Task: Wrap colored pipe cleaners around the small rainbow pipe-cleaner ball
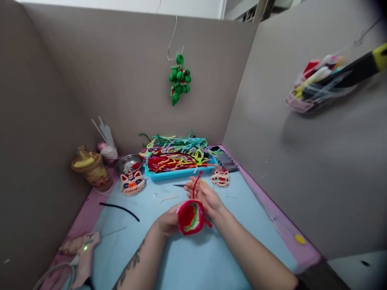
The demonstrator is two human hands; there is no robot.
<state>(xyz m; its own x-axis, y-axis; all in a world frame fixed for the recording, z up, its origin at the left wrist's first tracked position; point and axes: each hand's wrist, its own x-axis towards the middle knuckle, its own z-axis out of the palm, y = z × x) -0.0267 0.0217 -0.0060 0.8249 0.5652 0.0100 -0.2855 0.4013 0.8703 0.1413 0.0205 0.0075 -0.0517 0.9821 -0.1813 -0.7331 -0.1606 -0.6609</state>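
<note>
A round, hollow cup shape of coiled pipe cleaners (181, 219) sits in my left hand (169, 219), whose fingers are closed on its left side. Its rim is red and pink, with green, yellow and white bands inside, and its opening faces me. My right hand (210, 200) is at its upper right, with fingers curved around a red pipe cleaner (194, 190) that sticks up from the cup. Another short red end pokes out at the lower right. Behind the right fingertips lies a dark pointed tip (178, 186); the hand hides whatever it belongs to.
A blue tray (169, 176) heaped with coloured pipe cleaners stands at the back, between two lion-like faces (133, 184) (220, 179). A metal bowl (129, 164), brown cup (93, 168), black pipe cleaner (121, 209) and lit glue gun (85, 261) are left. Grey panels surround the table.
</note>
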